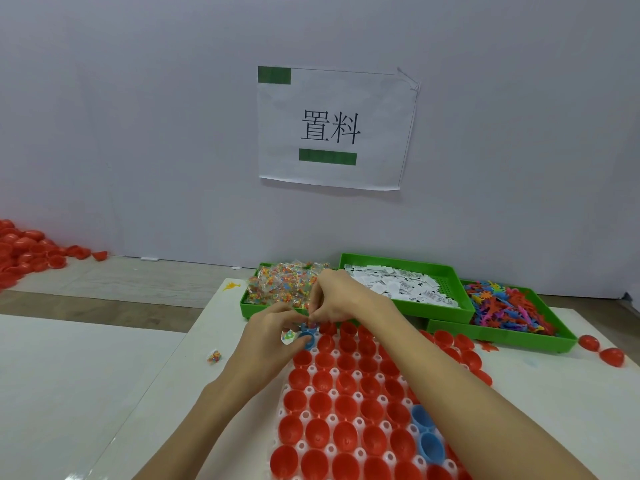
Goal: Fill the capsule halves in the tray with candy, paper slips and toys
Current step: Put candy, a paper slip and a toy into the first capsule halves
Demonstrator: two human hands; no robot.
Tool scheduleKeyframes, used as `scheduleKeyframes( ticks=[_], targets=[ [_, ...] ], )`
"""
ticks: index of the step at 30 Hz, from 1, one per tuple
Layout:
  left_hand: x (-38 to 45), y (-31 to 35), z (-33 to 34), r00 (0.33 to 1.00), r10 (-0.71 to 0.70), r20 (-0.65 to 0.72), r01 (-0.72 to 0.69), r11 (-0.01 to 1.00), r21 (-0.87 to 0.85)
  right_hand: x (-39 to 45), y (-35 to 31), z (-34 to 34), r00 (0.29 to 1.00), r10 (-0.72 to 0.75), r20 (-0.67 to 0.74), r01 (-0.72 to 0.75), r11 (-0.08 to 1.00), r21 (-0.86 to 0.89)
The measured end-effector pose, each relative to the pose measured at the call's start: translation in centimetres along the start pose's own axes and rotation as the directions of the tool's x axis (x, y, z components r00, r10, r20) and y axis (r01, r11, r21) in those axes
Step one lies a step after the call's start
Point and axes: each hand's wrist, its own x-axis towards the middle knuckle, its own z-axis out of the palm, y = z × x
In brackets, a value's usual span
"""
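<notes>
Dozens of glossy red shells [24,252] lay heaped at the far left against the grey wall, on a pale wood-grain strip of bench. Nearer, two smooth white boards [62,386] met at a slanted seam; a small clear candy packet [214,356] with coloured beads sat loose on the right-hand one.

The left hand [273,337] hovered at the far left corner of the tray [332,393], fingers curled around a clear packet [288,336] of bright candy beside a blue capsule half [307,336]. The right hand [337,296] met it from above, fingertips narrowed into a pinch just over that same blue half; what they pinched could not be told. The tray was white moulded plastic with round holes between its sockets, each socket seating a shiny red cup-shaped half [322,381], open side up, and two more blue halves [426,431] nearer the front beside the right forearm.

Behind the hands, three green plastic bins sat in a row: the candy bin [246,304] full of crinkly clear packets, the slip bin [446,271] with a perforated floor and a drift of white printed paper slips [398,285], and the toy bin [554,341] piled with thin, spiky toys [505,306] in many colours. Two red shells [601,349] lay loose at the far right. On the wall hung a curled white sheet [332,129] printed 置料 with two green bars.
</notes>
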Motion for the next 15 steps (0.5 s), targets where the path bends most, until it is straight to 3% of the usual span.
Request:
scheduleKeyframes(
  ticks=[6,11,15],
  targets=[
    [0.1,0.2,-0.1,0.999,-0.032,-0.009,0.031,0.999,-0.038,-1.2,1.0,-0.4,0.992,-0.030,-0.125,0.043,0.994,0.102],
    [0.2,0.4,-0.6,0.998,-0.037,-0.056,0.033,0.998,-0.056,-5.1,3.9,-1.7,0.959,-0.012,-0.284,0.107,0.941,0.321],
    [0.9,-0.3,-1.0,0.990,-0.001,-0.141,0.006,0.999,0.036,-9.4,8.1,-2.0,0.943,0.065,-0.328,0.124,0.843,0.524]
  ],
)
